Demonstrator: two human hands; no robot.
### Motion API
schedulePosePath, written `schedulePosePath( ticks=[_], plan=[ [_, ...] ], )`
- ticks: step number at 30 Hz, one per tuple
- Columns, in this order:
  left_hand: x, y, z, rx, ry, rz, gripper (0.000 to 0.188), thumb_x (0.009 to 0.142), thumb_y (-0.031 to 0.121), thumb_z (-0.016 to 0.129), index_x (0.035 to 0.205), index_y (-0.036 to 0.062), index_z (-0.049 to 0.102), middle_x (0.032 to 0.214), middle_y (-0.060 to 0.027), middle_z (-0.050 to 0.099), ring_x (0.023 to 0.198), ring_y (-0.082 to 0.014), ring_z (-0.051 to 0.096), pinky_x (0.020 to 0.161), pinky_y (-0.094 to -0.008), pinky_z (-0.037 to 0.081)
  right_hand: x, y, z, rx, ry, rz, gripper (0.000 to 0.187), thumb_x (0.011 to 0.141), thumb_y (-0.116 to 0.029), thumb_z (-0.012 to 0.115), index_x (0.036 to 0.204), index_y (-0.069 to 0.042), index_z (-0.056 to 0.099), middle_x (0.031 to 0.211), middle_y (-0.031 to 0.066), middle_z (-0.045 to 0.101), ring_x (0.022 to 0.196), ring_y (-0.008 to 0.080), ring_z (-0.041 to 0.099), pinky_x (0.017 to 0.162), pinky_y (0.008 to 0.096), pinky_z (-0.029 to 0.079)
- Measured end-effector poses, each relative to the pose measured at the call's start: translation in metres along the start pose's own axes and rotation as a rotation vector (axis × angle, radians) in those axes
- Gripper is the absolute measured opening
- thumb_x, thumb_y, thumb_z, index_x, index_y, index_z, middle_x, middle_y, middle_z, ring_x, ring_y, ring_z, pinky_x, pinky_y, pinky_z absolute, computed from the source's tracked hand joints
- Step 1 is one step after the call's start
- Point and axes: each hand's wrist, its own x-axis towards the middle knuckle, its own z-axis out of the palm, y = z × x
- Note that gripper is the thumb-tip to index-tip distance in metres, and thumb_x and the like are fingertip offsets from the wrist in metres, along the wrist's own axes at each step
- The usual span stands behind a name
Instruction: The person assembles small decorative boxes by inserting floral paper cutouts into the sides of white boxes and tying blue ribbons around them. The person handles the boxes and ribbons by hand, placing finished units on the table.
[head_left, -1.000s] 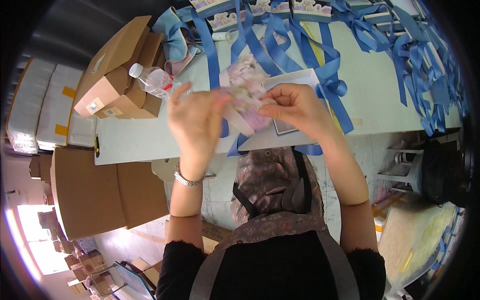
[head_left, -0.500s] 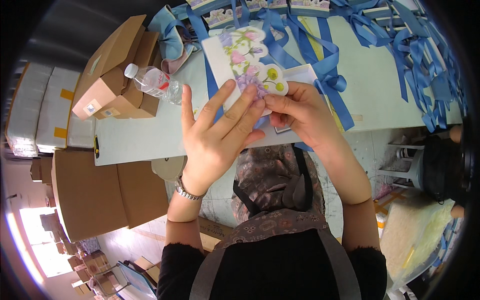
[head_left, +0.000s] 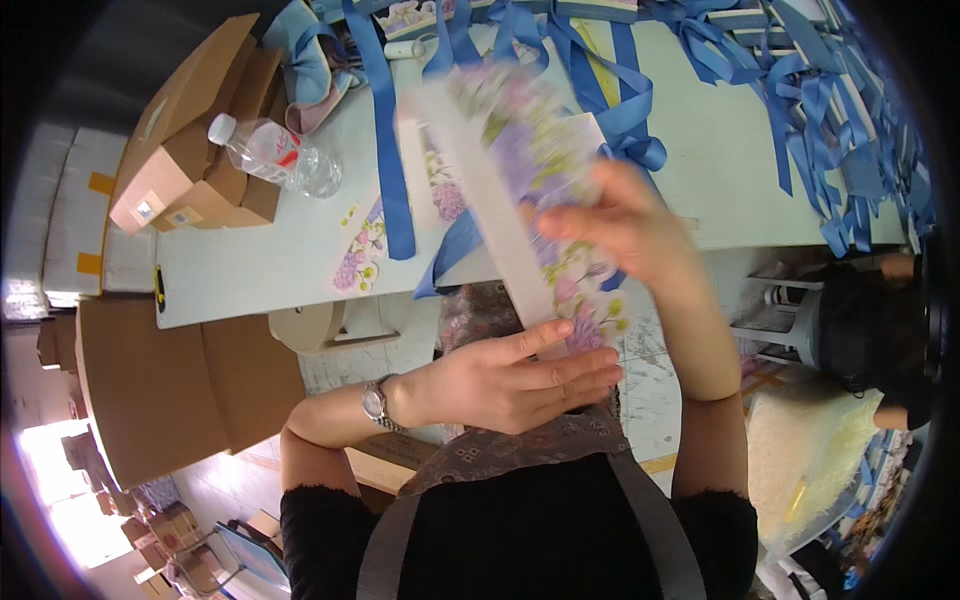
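Note:
A floral-printed box piece (head_left: 500,190), with a plain white long side and a scalloped edge of flowers, is tilted between my hands over the front edge of the table and is smeared by motion. My left hand (head_left: 510,380) is closed on its lower end, fingers across the flowers. At the box piece's right side, my right hand (head_left: 640,230) has its thumb over the printed part; blur hides how the fingers lie. Flat on the table to the left is another floral cut-out strip (head_left: 365,248). A blue ribbon (head_left: 390,150) runs down beside it.
A clear plastic bottle (head_left: 280,158) lies near an open brown carton (head_left: 200,130) at the left of the pale table (head_left: 250,260). Blue ribbons (head_left: 830,150) and boxes pile up at the right. A grey stool (head_left: 790,310) and a person's arm (head_left: 895,410) are beyond the table's right end.
The box piece has turned and come lower toward me. My left hand has slid from its face down to its lower end. My right hand has shifted slightly, and the view has moved.

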Motion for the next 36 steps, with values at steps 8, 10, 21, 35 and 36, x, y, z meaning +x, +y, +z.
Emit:
schedulePosePath(
  ticks=[8, 10, 21, 35, 36],
  plan=[
    [0.002, -0.048, 0.053, -0.120, 0.280, -0.883, 0.038, 0.069, 0.028, 0.074, 0.095, 0.0022, 0.063, 0.093, -0.0101, 0.063, 0.091, -0.0305, 0.057, 0.083, -0.0384, 0.044, -0.083, -0.059, -0.106, -0.183, 0.062, -0.596, 0.042, 0.076, 0.000, 0.061, 0.118, 0.000, 0.054, 0.107, 0.0137, 0.058, 0.101, 0.0268, 0.051, 0.091, 0.0447, 0.040],
    [0.029, -0.047, 0.084, -0.041, 0.148, -0.911, 0.037, 0.069, 0.030, 0.074, 0.091, 0.0025, 0.064, 0.087, -0.0100, 0.062, 0.087, -0.0300, 0.058, 0.081, -0.0370, 0.045, -0.090, -0.049, -0.107, -0.218, 0.426, -0.706, 0.046, 0.077, 0.002, 0.060, 0.121, -0.002, 0.050, 0.104, 0.0121, 0.057, 0.100, 0.0268, 0.051, 0.093, 0.0456, 0.039],
    [0.041, -0.075, 0.100, -0.104, 0.373, -0.916, 0.015, 0.072, 0.019, 0.072, 0.069, 0.0069, 0.065, 0.065, -0.0070, 0.062, 0.065, -0.0251, 0.061, 0.062, -0.0354, 0.048, -0.125, -0.023, -0.122, -0.231, 0.874, -0.678, 0.043, 0.074, 0.007, 0.066, 0.115, 0.005, 0.055, 0.101, 0.0106, 0.063, 0.096, 0.0206, 0.060, 0.089, 0.0374, 0.048],
    [-0.043, -0.066, 0.093, 0.044, -0.027, -0.663, 0.028, 0.070, 0.016, 0.071, 0.097, 0.0101, 0.064, 0.095, -0.0080, 0.061, 0.094, -0.0227, 0.059, 0.099, -0.0444, 0.040, -0.052, -0.067, -0.082, -1.590, -0.010, -0.231, 0.029, 0.068, 0.004, 0.056, 0.092, -0.006, 0.069, 0.091, 0.0045, 0.069, 0.083, 0.0233, 0.060, 0.075, 0.0334, 0.049],
    [-0.044, -0.069, 0.079, 0.027, 0.019, -0.691, 0.025, 0.072, 0.014, 0.069, 0.096, 0.0091, 0.064, 0.093, -0.0085, 0.061, 0.092, -0.0228, 0.060, 0.098, -0.0429, 0.041, -0.047, -0.059, -0.084, -1.613, -0.048, -0.218, 0.028, 0.068, 0.003, 0.057, 0.091, -0.007, 0.069, 0.090, 0.0039, 0.069, 0.082, 0.0232, 0.060, 0.075, 0.0333, 0.049]
  ],
)
